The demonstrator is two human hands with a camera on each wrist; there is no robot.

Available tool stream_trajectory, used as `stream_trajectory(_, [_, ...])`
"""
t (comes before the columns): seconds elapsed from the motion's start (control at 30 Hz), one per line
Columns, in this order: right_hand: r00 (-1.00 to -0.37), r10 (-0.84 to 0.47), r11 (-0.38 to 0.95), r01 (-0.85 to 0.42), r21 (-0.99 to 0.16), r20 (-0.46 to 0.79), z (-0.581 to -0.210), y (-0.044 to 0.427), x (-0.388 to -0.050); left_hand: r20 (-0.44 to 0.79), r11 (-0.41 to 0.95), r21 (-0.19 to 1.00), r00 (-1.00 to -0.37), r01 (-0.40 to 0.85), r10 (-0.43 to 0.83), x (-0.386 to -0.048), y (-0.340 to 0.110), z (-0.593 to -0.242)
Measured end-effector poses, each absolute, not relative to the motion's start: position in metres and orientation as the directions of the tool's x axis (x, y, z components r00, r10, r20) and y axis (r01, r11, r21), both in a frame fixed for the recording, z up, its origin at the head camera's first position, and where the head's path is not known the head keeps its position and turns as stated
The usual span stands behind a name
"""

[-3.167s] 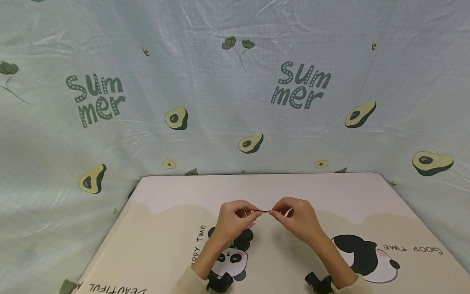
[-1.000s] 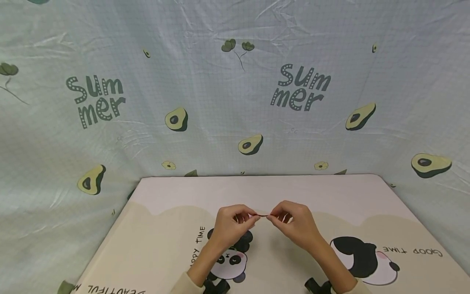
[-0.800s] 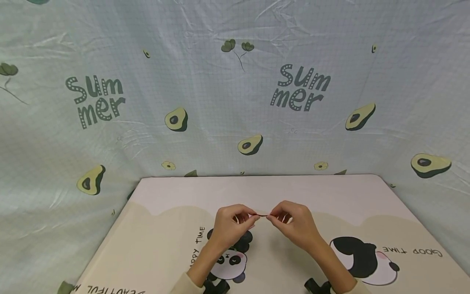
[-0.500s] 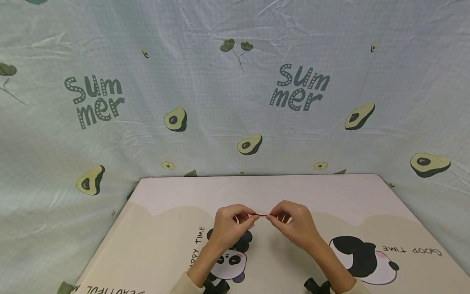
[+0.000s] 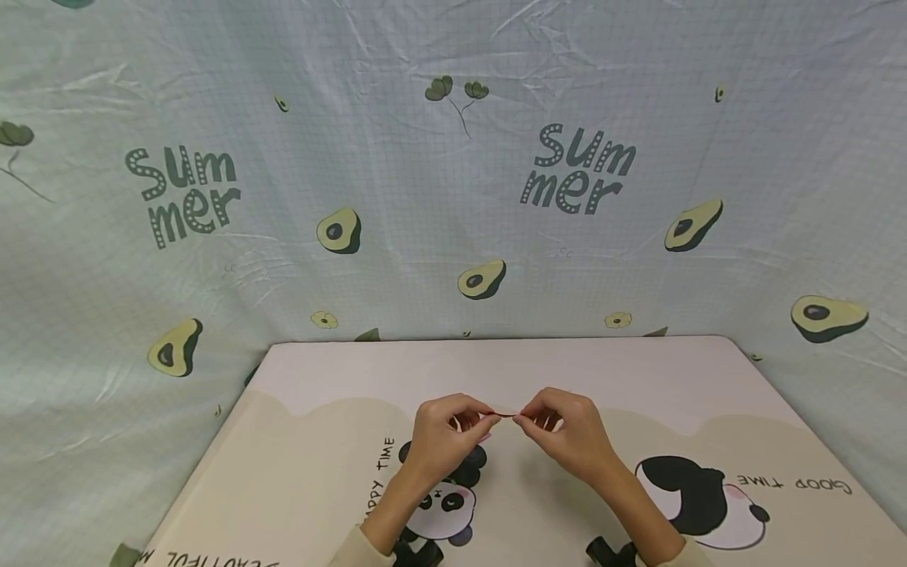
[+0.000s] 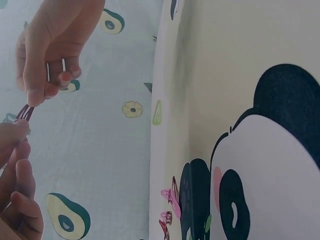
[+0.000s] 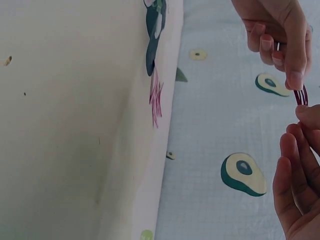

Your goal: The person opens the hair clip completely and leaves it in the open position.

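Note:
A thin dark red snap hair clip (image 5: 505,415) spans the small gap between my two hands, held above the table. My left hand (image 5: 441,437) pinches one end between thumb and fingertips. The other end is pinched by my right hand (image 5: 572,433). Up close in the left wrist view, the hair clip (image 6: 24,113) shows narrow slots along its body; fingertips cover both ends. The right wrist view shows the hair clip (image 7: 301,95) slightly bowed.
Several pink and red hair clips (image 6: 172,202) lie on the table near the panda print, largely hidden by my left hand in the head view. The table (image 5: 319,472) carries cartoon prints. Behind it hangs an avocado-patterned curtain (image 5: 411,173).
Both hands sit slightly lower and a little further left in the head view than about three seconds ago, still pinching the hair clip. Over the last second they barely move.

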State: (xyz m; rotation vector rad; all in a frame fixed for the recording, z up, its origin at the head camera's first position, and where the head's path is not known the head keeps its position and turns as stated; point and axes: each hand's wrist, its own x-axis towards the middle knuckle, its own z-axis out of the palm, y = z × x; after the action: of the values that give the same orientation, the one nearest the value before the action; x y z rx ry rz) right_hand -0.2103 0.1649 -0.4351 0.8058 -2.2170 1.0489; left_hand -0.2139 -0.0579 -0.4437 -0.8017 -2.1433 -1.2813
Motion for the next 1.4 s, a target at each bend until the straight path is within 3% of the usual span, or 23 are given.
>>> stream_trajectory(0.57, [-0.62,-0.262,0.501,-0.742,-0.445,0.739,-0.439,0.16,-0.207,0.721,0.345,0.571,-0.656,0.745,0.223,-0.212,-0.059,-0.447])
stream_trajectory(1.4, [-0.62,-0.242,0.493,-0.741,-0.456,0.746,-0.442,0.151,-0.197,0.725,0.287,0.588,-0.65,0.756,0.227,-0.21,-0.065,-0.45])
